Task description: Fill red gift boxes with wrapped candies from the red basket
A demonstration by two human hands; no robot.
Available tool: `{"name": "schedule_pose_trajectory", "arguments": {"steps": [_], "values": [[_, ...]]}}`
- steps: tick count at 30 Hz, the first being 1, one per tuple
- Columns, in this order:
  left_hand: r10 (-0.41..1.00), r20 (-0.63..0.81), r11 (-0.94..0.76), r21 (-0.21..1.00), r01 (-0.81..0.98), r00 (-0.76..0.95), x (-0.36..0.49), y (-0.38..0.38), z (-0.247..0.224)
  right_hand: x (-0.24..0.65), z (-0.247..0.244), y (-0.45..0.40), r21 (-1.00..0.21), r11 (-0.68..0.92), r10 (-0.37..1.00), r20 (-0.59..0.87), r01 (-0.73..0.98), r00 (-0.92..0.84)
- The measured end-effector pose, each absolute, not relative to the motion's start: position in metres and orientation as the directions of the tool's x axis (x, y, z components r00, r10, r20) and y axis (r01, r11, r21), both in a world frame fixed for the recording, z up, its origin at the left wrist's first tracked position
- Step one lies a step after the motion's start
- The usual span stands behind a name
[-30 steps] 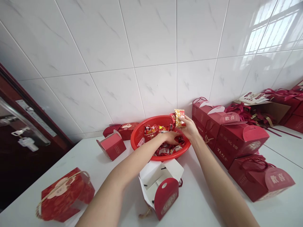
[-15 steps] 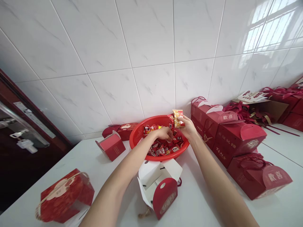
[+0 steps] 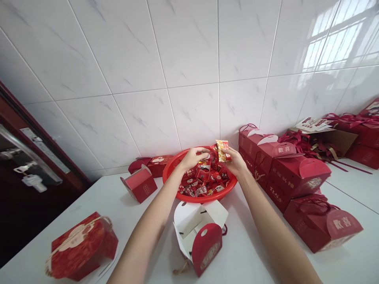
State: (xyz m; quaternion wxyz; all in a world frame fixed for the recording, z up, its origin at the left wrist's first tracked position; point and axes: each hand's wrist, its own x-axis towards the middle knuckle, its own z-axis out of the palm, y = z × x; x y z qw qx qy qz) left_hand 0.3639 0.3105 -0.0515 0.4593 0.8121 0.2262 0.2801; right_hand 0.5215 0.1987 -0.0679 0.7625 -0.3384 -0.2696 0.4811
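My left hand [image 3: 193, 157] is over the red plastic basket [image 3: 169, 173], its fingers pinched on a small wrapped candy [image 3: 208, 155] that they partly cover. Beneath it, several red wrapped candies [image 3: 201, 190] fill the basket. At the basket's right rim, my right hand [image 3: 236, 161] holds a gold and red snack packet [image 3: 220, 151] between thumb and fingers. A red gift box [image 3: 207, 249] with a white inside stands in front of the basket, its flaps spread apart.
Red gift boxes [image 3: 296, 177] are stacked along the right. A small red box [image 3: 141, 185] stands left of the basket, and a rope-handled red box [image 3: 83, 246] sits at the front left. Behind is a white tiled wall [image 3: 142, 59]; a door with keys [image 3: 34, 181] is at far left.
My left hand has come up from among the candies, toward the back of the basket. My right hand still holds the snack packet, slightly lower in view.
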Motion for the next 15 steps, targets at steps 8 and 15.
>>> {"name": "schedule_pose_trajectory", "arguments": {"steps": [8,15], "values": [[0.753,0.385,-0.363,0.919,-0.15,0.534,0.305,0.244,-0.042,0.494,-0.033,0.165,-0.863,0.229,0.973,0.183,-0.45,0.144],[0.72,0.344,-0.466,0.883,0.054,0.603,0.259,0.188,-0.03,0.473,-0.012,0.112,-0.933,0.253,0.967,0.254,-0.255,0.027]]}}
